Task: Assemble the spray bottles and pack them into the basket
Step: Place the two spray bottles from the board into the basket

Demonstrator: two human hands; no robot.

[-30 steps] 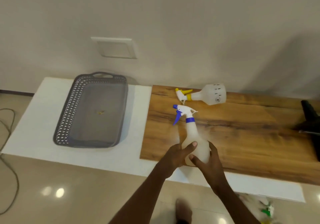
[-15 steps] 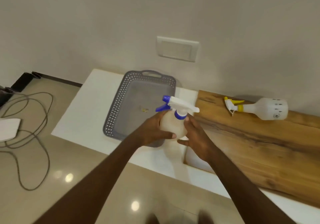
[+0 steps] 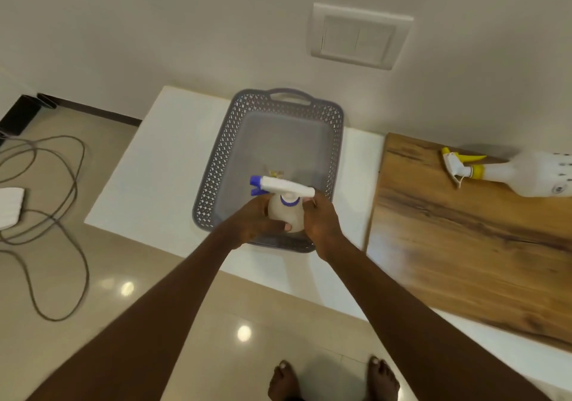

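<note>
Over the basket (image 3: 216,165), hands hide the blue-trigger bottle's (image 3: 286,211) base.

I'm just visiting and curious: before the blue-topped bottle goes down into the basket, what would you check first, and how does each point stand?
1. Both hands grip the blue spray bottle, left hand, right hand: ok.
2. Bottle is over the grey basket: ok.
3. Blue trigger head sits on the neck: ok; screwed tight: cannot tell.
4. Room on the basket floor: ok, only a small speck there.
5. Yellow spray bottle packed: not ok, it lies on the wooden board.
</note>
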